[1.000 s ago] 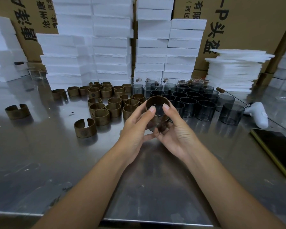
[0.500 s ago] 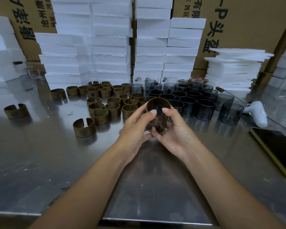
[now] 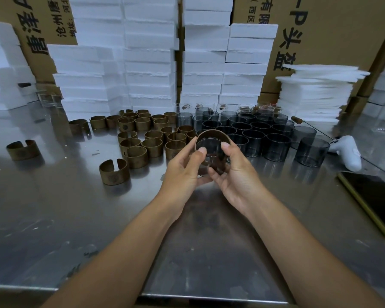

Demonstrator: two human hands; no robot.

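Note:
Both hands hold one smoky glass cup (image 3: 211, 150) with a bronze metal band round it, a little above the steel table (image 3: 76, 218). My left hand (image 3: 185, 172) grips its left side, thumb on the rim. My right hand (image 3: 236, 174) grips the right side, thumb on the rim too, fingers curled under the cup. Beyond the hands stand several bare grey glass cups (image 3: 276, 147) on the right and several bronze split bands (image 3: 151, 143) on the left.
Two loose bands (image 3: 113, 172) (image 3: 22, 148) lie apart on the left. A white controller (image 3: 347, 152) and a yellow-edged phone (image 3: 373, 201) lie at the right. Stacks of white foam blocks (image 3: 149, 63) and thin foam sheets (image 3: 316, 94) line the back, before cardboard boxes (image 3: 333, 30).
The cup has sunk slightly and both thumbs have slid a little on its rim. Nothing else on the table moved.

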